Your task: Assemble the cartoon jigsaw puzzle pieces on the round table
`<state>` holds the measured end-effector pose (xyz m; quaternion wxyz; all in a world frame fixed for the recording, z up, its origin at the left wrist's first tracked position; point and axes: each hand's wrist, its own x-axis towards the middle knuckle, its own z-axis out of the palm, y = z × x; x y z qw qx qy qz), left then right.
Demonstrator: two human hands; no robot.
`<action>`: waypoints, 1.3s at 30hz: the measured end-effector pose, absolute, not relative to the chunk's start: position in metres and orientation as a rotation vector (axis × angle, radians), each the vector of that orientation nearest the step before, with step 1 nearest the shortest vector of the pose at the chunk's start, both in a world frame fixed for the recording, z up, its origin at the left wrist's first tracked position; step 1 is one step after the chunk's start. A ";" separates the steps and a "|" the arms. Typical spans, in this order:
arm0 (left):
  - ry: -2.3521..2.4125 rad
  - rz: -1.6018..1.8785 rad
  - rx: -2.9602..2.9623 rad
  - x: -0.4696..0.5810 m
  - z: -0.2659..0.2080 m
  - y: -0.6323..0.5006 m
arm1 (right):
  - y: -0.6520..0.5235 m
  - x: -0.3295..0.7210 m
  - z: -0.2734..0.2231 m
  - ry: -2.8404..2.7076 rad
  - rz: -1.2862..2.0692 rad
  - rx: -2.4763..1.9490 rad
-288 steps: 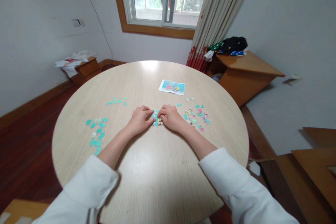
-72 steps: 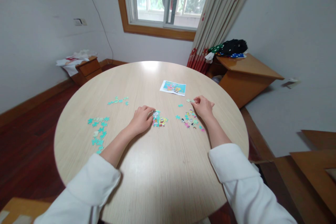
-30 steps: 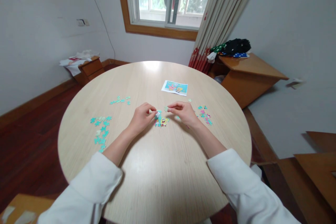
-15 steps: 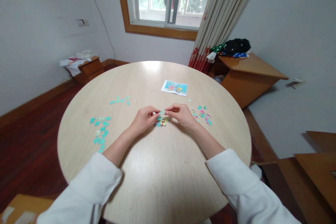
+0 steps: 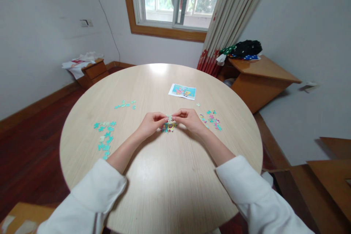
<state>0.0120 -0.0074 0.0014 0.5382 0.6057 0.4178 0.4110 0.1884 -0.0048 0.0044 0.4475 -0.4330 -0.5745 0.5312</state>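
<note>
A pale green puzzle piece [image 5: 170, 117] is pinched between my two hands, just above the joined part of a jigsaw puzzle [image 5: 169, 127] with a yellow cartoon figure. My left hand [image 5: 153, 123] is closed, thumb and fingertips at the piece's left edge. From the other side my right hand [image 5: 188, 119] grips it, fingers pressed together. Part of the joined puzzle is hidden by my fingers. Loose pink and teal pieces [image 5: 213, 120] lie beyond my right hand, and one pale piece [image 5: 198, 104] lies apart behind them.
Teal loose pieces [image 5: 106, 135] lie on the left of the round wooden table [image 5: 164, 182], with a smaller group [image 5: 125, 105] farther back. A printed reference picture [image 5: 182, 91] lies behind my hands. A wooden cabinet [image 5: 257, 69] with cloths stands at the right.
My left hand has shifted slightly downward and right, nearer the piece. My right hand has barely moved, and the loose pieces lie as before.
</note>
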 end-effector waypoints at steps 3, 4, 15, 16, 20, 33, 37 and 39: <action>0.999 0.968 1.427 0.013 0.002 -0.008 | -0.005 0.188 0.004 -1.428 1.333 -1.076; 1.002 0.963 1.428 0.013 0.003 -0.009 | -0.005 0.188 0.003 -1.433 1.334 -1.076; 1.297 1.277 1.408 0.005 0.001 -0.003 | 0.020 0.219 -0.013 -1.578 0.764 -1.367; 1.311 1.292 1.380 0.005 0.001 -0.003 | 0.022 0.223 -0.014 -1.579 0.714 -1.402; 1.338 1.361 1.261 0.002 0.001 0.000 | 0.031 0.243 -0.015 -1.533 0.549 -1.491; 1.306 1.411 1.142 0.003 -0.003 0.001 | 0.044 0.278 -0.025 -1.344 0.523 -1.711; 1.318 1.400 1.158 0.002 -0.004 0.001 | 0.045 0.283 -0.027 -1.381 0.479 -1.760; 1.315 1.396 1.172 0.001 -0.005 0.001 | 0.045 0.283 -0.027 -1.411 0.447 -1.774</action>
